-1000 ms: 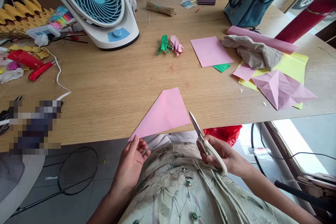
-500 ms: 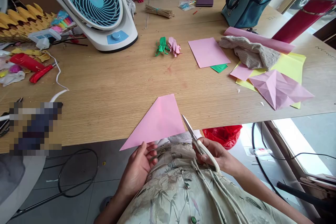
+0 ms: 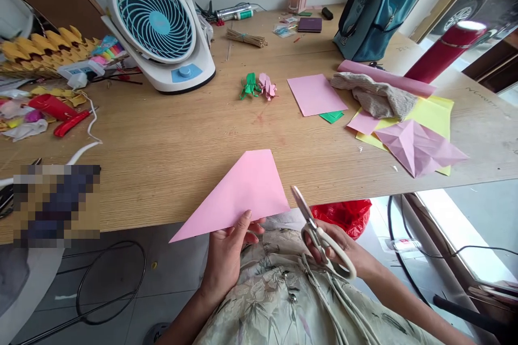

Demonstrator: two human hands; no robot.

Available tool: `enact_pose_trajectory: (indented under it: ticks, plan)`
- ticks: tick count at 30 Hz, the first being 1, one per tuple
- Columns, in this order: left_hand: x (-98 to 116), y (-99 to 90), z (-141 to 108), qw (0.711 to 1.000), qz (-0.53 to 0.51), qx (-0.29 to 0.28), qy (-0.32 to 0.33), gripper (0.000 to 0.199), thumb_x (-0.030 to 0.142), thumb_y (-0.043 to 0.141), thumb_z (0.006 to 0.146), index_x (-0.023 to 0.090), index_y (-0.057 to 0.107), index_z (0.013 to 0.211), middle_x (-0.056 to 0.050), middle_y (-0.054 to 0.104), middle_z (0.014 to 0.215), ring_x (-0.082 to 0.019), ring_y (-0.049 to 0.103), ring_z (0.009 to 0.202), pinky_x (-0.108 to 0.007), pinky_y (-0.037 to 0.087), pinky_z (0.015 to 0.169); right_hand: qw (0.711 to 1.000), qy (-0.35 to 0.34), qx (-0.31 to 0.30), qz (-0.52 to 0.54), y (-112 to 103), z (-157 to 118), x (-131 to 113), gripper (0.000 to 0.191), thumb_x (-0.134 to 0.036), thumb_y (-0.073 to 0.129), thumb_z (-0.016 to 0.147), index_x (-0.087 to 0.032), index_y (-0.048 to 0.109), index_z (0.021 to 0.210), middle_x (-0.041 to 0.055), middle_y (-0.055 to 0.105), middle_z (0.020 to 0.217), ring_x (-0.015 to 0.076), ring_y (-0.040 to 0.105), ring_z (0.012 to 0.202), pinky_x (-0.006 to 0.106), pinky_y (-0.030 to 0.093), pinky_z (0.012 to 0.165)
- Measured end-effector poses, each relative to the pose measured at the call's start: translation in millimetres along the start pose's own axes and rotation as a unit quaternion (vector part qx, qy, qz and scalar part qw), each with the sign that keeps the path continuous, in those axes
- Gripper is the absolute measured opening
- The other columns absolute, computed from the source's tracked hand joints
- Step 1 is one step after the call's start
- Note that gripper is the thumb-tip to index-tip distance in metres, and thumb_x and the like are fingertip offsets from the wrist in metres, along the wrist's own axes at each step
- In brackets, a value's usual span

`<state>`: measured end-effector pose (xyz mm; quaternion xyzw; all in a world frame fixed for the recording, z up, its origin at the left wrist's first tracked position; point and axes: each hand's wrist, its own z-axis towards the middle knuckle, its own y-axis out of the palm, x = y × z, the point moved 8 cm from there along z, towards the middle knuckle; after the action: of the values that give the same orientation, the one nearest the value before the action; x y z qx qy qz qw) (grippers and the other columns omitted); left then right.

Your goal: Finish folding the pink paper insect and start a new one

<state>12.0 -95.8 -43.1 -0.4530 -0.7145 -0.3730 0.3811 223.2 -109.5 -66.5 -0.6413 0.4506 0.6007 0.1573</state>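
Note:
A folded pink paper (image 3: 246,188) extends over the table's front edge, its long point to the left. My left hand (image 3: 232,250) pinches its lower edge, thumb on top and fingers beneath. In my right hand (image 3: 338,248) is a pair of white-handled scissors (image 3: 305,207), their blades pointing up and left, just right of the paper and apart from it. The blades look closed or nearly so.
Green (image 3: 251,86) and pink (image 3: 267,87) paper figures stand mid-table. Behind left is a fan (image 3: 178,73). A pink sheet (image 3: 315,95), grey cloth (image 3: 374,96) and creased pink paper (image 3: 415,145) lie right, near a red bottle (image 3: 443,54). A red bag (image 3: 343,218) is below the edge.
My left hand has moved right along the paper's lower edge, its thumb now on top. The scissors have turned and shifted slightly right. The camera view has shifted.

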Motion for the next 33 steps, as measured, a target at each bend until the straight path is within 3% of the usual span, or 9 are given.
enact_pose_trajectory:
  ticks: [4, 9, 17, 25, 33]
  plan:
    - [26.7, 15.9, 7.1, 0.997, 0.001, -0.031, 0.075, 0.034, 0.045, 0.078, 0.075, 0.013, 0.072, 0.087, -0.006, 0.072, 0.078, -0.016, 0.066, 0.063, -0.024, 0.052, 0.049, 0.995, -0.068, 0.048, -0.061, -7.6, -1.1, -18.7, 0.054, -0.073, 0.056, 0.083, -0.019, 0.057, 0.088, 0.0014, 0.054, 0.072, 0.0132, 0.043, 0.062, 0.028, 0.034, 0.058]
    - [44.7, 35.3, 18.5, 0.991, -0.025, -0.062, 0.117, 0.029, 0.042, 0.078, 0.077, 0.014, 0.072, 0.080, -0.006, 0.072, 0.076, -0.015, 0.065, 0.065, -0.022, 0.051, 0.050, 0.995, -0.064, 0.067, -0.047, -4.4, 1.1, -18.3, 0.050, -0.068, 0.057, 0.086, -0.019, 0.058, 0.099, 0.0003, 0.053, 0.073, 0.0123, 0.041, 0.064, 0.027, 0.033, 0.060]
    - [52.3, 57.3, 36.4, 0.988, -0.115, -0.052, 0.088, 0.031, 0.040, 0.083, 0.070, 0.014, 0.070, 0.078, -0.005, 0.071, 0.072, -0.012, 0.063, 0.064, -0.017, 0.045, 0.046, 0.993, -0.021, 0.085, -0.084, 0.9, 1.8, -14.3, 0.052, -0.069, 0.052, 0.088, -0.018, 0.055, 0.099, 0.0017, 0.055, 0.078, 0.0139, 0.045, 0.070, 0.028, 0.036, 0.065]
    - [60.4, 80.8, 43.4, 0.986, -0.126, -0.052, 0.100, 0.030, 0.040, 0.080, 0.072, 0.013, 0.070, 0.080, -0.006, 0.072, 0.073, -0.010, 0.059, 0.060, -0.018, 0.044, 0.046, 0.971, -0.021, 0.119, -0.207, 11.1, 12.2, -41.8, 0.045, -0.063, 0.048, 0.092, -0.019, 0.055, 0.093, 0.0027, 0.057, 0.083, 0.0163, 0.048, 0.077, 0.029, 0.039, 0.069]
    - [62.6, 79.7, 39.5, 0.983, -0.093, -0.047, 0.154, 0.028, 0.043, 0.075, 0.077, 0.015, 0.071, 0.077, -0.004, 0.070, 0.075, -0.013, 0.062, 0.064, -0.021, 0.049, 0.051, 0.949, -0.045, 0.144, -0.275, 24.4, 30.5, -57.6, 0.049, -0.065, 0.040, 0.095, -0.019, 0.057, 0.092, 0.0015, 0.057, 0.079, 0.0160, 0.048, 0.074, 0.029, 0.038, 0.068]
